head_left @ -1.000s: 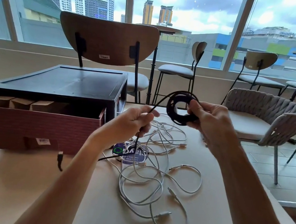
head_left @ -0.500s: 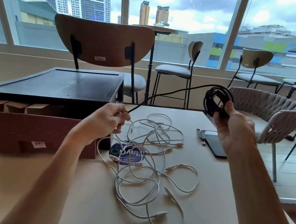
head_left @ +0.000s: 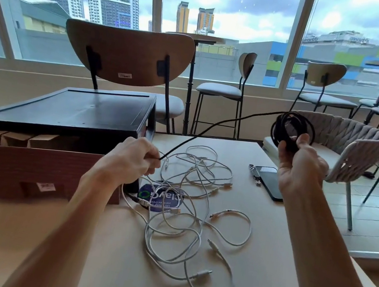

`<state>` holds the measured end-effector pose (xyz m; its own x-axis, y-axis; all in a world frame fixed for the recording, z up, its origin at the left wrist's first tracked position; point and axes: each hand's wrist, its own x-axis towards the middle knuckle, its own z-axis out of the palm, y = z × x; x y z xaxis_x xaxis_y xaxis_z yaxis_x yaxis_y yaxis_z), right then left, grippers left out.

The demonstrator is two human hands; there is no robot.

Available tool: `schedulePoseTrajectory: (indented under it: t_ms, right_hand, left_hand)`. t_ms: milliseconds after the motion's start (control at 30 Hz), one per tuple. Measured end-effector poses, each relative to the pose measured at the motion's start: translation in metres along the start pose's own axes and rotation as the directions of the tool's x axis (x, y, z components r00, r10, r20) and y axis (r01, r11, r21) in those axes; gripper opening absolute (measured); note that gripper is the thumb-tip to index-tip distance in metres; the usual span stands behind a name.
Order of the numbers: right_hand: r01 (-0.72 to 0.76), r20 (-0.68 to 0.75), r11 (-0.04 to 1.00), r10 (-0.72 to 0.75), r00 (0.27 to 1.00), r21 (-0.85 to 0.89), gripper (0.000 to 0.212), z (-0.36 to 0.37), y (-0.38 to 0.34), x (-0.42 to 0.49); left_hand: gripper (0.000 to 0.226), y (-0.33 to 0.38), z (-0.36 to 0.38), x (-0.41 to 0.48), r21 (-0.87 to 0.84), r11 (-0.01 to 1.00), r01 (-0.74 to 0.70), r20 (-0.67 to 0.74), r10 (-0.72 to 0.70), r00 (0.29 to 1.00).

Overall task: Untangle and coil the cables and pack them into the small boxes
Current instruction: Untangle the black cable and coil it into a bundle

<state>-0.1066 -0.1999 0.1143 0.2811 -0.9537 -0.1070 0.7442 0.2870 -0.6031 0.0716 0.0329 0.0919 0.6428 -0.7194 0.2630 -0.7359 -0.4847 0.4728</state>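
Far left, the brown carton sat on the table's left edge with the black lid resting on top and the small boxes showing in the gap, same as a second before. The left hand was curled closed, pinching the black cable just beside the carton's right corner; it had dropped lower and further left than a second ago. The cable now ran up and right as a long free span between the hands, where earlier the hands were nearly together. The white cables lay tangled mid-table over the blue sticker, unchanged, with loops reaching toward the near edge. A phone lay near the table's right edge, hidden behind the right hand a second ago. The right hand gripped the black coil, thumb and fingers round the bundle, and had swung out right, raised past the table's far right corner in front of the woven chair. Bare tabletop showed at near left in front of the carton and right of the tangle; floor lay open beyond the right edge.
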Motion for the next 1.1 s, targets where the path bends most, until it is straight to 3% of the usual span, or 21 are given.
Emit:
schedulePoseTrajectory:
  t_ms: [67, 133, 200, 267, 367, 433, 500, 567, 633, 700, 800, 900, 1100]
  right_hand:
    - [0.002, 0.048, 0.998, 0.001, 0.999, -0.057, 0.019, 0.004, 0.008, -0.004]
    - [0.008, 0.095, 0.993, 0.003, 0.996, -0.116, 0.018, 0.008, 0.016, -0.009]
    - [0.018, 0.160, 0.985, 0.010, 0.987, -0.173, 0.017, 0.010, 0.023, -0.013]
    - [0.029, 0.230, 0.971, 0.027, 0.973, -0.236, 0.017, 0.012, 0.028, -0.017]
    - [0.068, 0.301, 0.947, 0.032, 0.953, -0.313, 0.021, 0.014, 0.033, -0.022]
    - [0.091, 0.323, 0.938, 0.023, 0.946, -0.333, 0.022, 0.015, 0.035, -0.024]
    - [0.095, 0.328, 0.937, 0.022, 0.944, -0.336, 0.022, 0.015, 0.034, -0.024]
    - [0.088, 0.338, 0.936, 0.035, 0.941, -0.340, 0.021, 0.014, 0.033, -0.024]
    - [0.074, 0.362, 0.929, 0.067, 0.930, -0.362, 0.020, 0.014, 0.034, -0.025]
    - [0.058, 0.416, 0.917, 0.121, 0.901, -0.394, 0.021, 0.016, 0.036, -0.028]
    - [0.029, 0.508, 0.895, 0.227, 0.831, -0.446, 0.026, 0.017, 0.038, -0.035]
    - [0.016, 0.574, 0.877, 0.300, 0.762, -0.481, 0.032, 0.018, 0.037, -0.041]
    - [0.017, 0.638, 0.870, 0.348, 0.687, -0.492, 0.030, 0.018, 0.033, -0.041]
  left_hand:
    - [0.016, 0.007, 0.004, 0.000, -0.025, 0.998, -0.064, -0.084, 0.062, 0.995]
    - [0.016, 0.015, 0.008, 0.001, -0.118, 0.985, -0.129, -0.255, 0.096, 0.962]
    - [0.016, 0.022, 0.010, 0.002, -0.300, 0.943, -0.143, -0.388, 0.017, 0.922]
    - [0.018, 0.026, 0.014, 0.003, -0.534, 0.839, -0.107, -0.411, -0.147, 0.899]
    - [0.017, 0.025, 0.017, 0.007, -0.838, 0.541, -0.068, -0.289, -0.335, 0.896]
    - [0.018, 0.023, 0.016, 0.010, -0.974, 0.215, -0.076, -0.156, -0.382, 0.911]
    - [0.019, 0.021, 0.015, 0.011, -0.994, -0.072, -0.081, -0.046, -0.393, 0.918]
    - [0.018, 0.021, 0.017, 0.012, -0.972, -0.219, -0.087, 0.005, -0.390, 0.921]
    - [0.018, 0.024, 0.021, 0.012, -0.953, -0.285, -0.105, 0.014, -0.387, 0.922]
    - [0.017, 0.030, 0.026, 0.012, -0.959, -0.261, -0.105, 0.009, -0.402, 0.916]
    - [0.015, 0.040, 0.033, 0.009, -0.990, -0.118, -0.078, -0.021, -0.424, 0.905]
    - [0.015, 0.044, 0.039, 0.008, -0.994, -0.049, -0.100, -0.067, -0.459, 0.886]
    - [0.020, 0.028, 0.044, 0.014, -0.944, 0.237, -0.228, -0.328, -0.615, 0.717]
